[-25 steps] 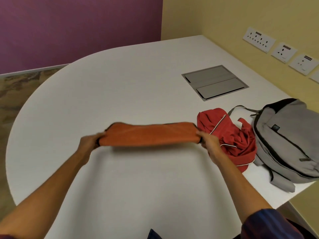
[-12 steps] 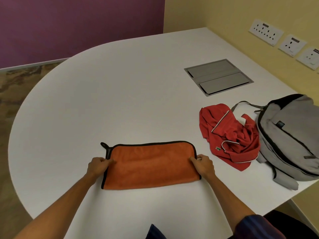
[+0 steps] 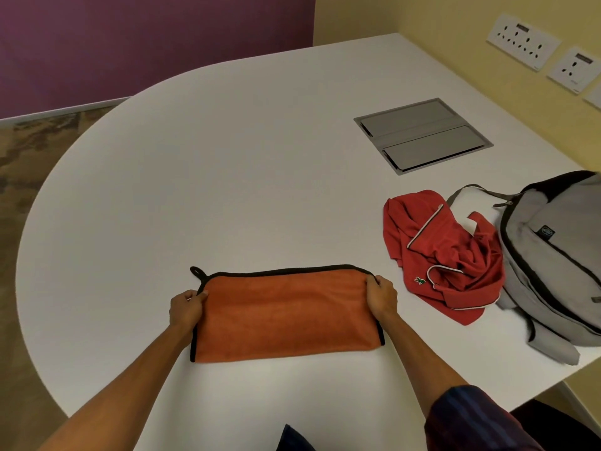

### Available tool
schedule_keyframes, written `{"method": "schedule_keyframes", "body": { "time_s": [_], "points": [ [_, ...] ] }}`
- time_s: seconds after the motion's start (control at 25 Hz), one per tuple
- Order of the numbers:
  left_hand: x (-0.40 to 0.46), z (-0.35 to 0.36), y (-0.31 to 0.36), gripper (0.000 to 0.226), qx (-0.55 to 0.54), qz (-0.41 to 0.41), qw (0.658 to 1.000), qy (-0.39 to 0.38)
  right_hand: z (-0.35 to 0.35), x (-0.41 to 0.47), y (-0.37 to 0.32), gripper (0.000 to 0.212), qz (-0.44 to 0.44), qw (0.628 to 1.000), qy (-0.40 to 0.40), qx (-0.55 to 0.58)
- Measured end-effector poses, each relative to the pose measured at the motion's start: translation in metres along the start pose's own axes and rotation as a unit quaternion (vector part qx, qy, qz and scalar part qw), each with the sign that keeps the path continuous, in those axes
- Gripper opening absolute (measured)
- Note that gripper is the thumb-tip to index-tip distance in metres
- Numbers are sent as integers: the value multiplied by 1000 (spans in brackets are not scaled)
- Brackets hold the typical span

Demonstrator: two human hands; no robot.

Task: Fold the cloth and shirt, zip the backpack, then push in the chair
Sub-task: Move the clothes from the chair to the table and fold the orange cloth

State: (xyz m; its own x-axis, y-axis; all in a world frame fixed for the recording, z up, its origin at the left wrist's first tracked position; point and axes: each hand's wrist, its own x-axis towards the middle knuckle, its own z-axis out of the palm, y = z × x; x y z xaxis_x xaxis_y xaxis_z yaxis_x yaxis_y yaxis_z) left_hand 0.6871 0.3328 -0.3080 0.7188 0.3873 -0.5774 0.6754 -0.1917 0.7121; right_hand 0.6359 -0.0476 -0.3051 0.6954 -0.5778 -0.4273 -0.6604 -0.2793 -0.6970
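Left hand point(image 3: 186, 309) and right hand point(image 3: 382, 297) – each pinches the cloth point(image 3: 286, 315)

cloth point(image 3: 286, 315): orange, black piping and loop | polo shirt point(image 3: 445, 255): red, white-and-dark trim, small green logo | backpack point(image 3: 553, 255): grey, black zip lines and lining | worktop point(image 3: 227, 157): white | floor box lid point(image 3: 422, 136): grey | walls: purple, yellow | sleeve point(image 3: 471, 421): dark blue, reddish stripes

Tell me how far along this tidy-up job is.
Done: one fold in the orange microfibre cloth, flat on the white table.
In hand: left hand and right hand pinch its ends.
Left: crumpled red polo shirt, grey backpack, chair.
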Motion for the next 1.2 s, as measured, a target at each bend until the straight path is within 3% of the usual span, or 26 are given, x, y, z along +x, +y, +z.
{"method": "schedule_keyframes", "body": {
  "time_s": [0.16, 0.44, 0.56, 0.64, 0.72, 0.88, 1.0, 1.12, 1.2],
  "points": [
    [-2, -8, -8, 19, 6, -9, 1000, 4, -1, -2, 3, 35, -8, 1000, 1, -20],
    [-2, -4, 4, 16, -33, 19, 999, -4, 1, 7, 5, 23, -40, 997, -4, -63],
    [2, -1, 5, 9, 35, 21, 998, 46, -1, 10, 2, 27, -68, 990, -23, -122],
    [-6, 3, 8, 21, 110, 50, 990, 71, -2, 8, -2, 30, -85, 982, -8, -166],
    [-18, 7, 7, 37, 220, 141, 961, 87, -2, 4, -5, 33, -99, 974, 25, -201],
    [-40, 21, -15, 55, 391, 383, 836, 35, -3, -5, -3, 31, -86, 962, 10, -258],
    [-57, 37, -48, 75, 461, 394, 794, -34, -11, -18, 6, 39, -46, 954, -34, -294],
    [-61, 42, -81, 83, 486, 357, 795, -62, -20, -32, 26, 31, -29, 947, -58, -316],
    [-62, 41, -88, 86, 483, 350, 800, -60, -26, -35, 44, 21, -41, 960, -77, -265]
  ]
}}
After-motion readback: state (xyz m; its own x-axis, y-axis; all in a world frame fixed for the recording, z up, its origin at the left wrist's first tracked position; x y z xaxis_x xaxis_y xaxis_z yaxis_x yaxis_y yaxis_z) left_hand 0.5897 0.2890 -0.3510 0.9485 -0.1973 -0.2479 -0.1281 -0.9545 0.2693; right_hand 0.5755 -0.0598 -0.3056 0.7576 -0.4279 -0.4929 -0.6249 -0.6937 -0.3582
